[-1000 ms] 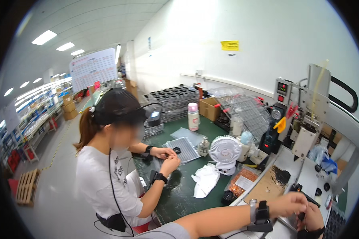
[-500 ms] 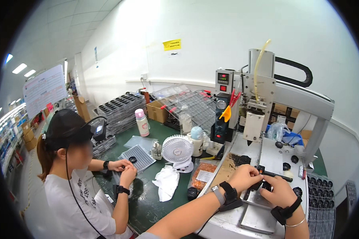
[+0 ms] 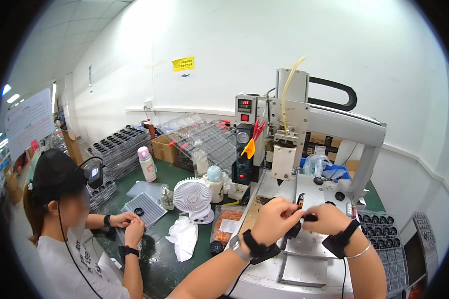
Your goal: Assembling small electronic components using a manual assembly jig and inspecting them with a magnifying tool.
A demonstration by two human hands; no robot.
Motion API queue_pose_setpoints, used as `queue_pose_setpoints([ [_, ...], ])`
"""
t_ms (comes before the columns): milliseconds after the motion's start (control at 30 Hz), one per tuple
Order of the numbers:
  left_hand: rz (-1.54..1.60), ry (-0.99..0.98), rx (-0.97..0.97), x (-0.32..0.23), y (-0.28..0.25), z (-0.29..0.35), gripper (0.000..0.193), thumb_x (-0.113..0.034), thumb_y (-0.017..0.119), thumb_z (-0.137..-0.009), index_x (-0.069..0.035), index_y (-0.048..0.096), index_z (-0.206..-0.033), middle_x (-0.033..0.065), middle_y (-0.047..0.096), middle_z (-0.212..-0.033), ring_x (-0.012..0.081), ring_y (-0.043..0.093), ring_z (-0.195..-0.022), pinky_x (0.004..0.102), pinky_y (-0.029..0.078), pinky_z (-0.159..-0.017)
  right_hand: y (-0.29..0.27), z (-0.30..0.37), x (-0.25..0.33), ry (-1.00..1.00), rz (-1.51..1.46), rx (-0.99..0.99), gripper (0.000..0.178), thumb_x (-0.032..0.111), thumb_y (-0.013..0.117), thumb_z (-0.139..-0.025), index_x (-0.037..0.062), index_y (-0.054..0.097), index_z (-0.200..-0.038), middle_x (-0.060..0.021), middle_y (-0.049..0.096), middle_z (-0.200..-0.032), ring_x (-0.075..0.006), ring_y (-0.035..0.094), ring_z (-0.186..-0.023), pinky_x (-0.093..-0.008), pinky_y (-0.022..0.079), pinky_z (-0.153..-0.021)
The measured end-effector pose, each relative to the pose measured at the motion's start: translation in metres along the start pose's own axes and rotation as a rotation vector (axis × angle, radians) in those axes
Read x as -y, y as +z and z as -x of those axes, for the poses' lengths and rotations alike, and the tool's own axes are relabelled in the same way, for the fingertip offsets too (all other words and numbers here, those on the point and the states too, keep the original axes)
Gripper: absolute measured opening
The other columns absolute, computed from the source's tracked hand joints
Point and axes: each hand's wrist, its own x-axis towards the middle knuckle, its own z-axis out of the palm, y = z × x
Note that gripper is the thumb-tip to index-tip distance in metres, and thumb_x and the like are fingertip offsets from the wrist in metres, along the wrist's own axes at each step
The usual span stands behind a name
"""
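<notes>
Over the machine's metal bed, my left hand [image 3: 276, 218] is closed, thumb and fingers pinched together; what they hold is hidden. Close to its right, my right hand [image 3: 329, 218] has its fingers bent round a small black part [image 3: 310, 218], blurred by motion. A slim black-and-orange tool [image 3: 300, 200] sticks up between the two hands; which one carries it is hard to see. Below my left fingers sits a black round piece [image 3: 294, 229], partly covered, above a metal plate [image 3: 304, 270]. Black bands circle both my wrists.
A dispensing machine head [image 3: 283, 162] hangs just beyond my hands. Trays of black round parts [image 3: 376, 229] lie on the right. To the left are a bag of orange bits [image 3: 228, 224], a white fan [image 3: 192, 195], a crumpled cloth [image 3: 182, 238] and a seated co-worker [image 3: 80, 239].
My view has turned right, shifting the scene leftward. The black-and-orange tool, which lay slanting across beside my right fingers, now points up between my hands. My right hand has turned.
</notes>
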Motion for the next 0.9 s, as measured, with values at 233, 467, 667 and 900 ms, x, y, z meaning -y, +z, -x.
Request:
queue_pose_setpoints([
  [233, 0.071, 0.129, -0.156, -0.028, -0.013, 0.017, 0.019, -0.009, 0.078, -0.070, 0.002, 0.067, -0.080, 0.0037, 0.058, -0.074, 0.0044, 0.045, -0.052, 0.0185, 0.034, -0.044, 0.025, -0.046, 0.012, 0.061, 0.120, -0.262, 0.017, 0.013, 0.059, -0.069, -0.0001, 0.067, -0.077, -0.0223, 0.064, -0.078, -0.0368, 0.063, -0.077, -0.0408, 0.051, -0.073],
  [467, 0.075, 0.150, -0.150, -0.038, -0.019, 0.020, 0.020, -0.010, 0.079, -0.069, 0.001, 0.066, -0.079, 0.0032, 0.057, -0.074, 0.0043, 0.042, -0.051, 0.0190, 0.032, -0.043, 0.015, -0.055, 0.027, 0.180, 0.276, 0.093, 0.020, 0.013, 0.059, -0.069, 0.0009, 0.069, -0.082, -0.0208, 0.066, -0.087, -0.0344, 0.065, -0.083, -0.0395, 0.052, -0.075],
  [667, 0.092, 0.167, -0.143, -0.039, -0.019, 0.023, 0.019, -0.009, 0.080, -0.069, 0.001, 0.066, -0.078, 0.0033, 0.057, -0.075, 0.0039, 0.041, -0.050, 0.0185, 0.031, -0.043, 0.030, -0.052, 0.031, 0.171, 0.266, 0.073, 0.019, 0.014, 0.061, -0.070, 0.0022, 0.069, -0.082, -0.0201, 0.066, -0.086, -0.0335, 0.065, -0.082, -0.0393, 0.052, -0.074],
  [900, 0.171, 0.113, -0.140, -0.044, -0.021, 0.025, 0.017, -0.007, 0.077, -0.070, 0.002, 0.066, -0.079, 0.0032, 0.056, -0.075, 0.0033, 0.041, -0.052, 0.0183, 0.031, -0.044, 0.061, -0.055, 0.021, 0.152, 0.356, -0.214, 0.048, 0.050, 0.046, -0.086, 0.0076, 0.067, -0.093, -0.0160, 0.057, -0.105, -0.0327, 0.055, -0.099, -0.0441, 0.044, -0.083],
])
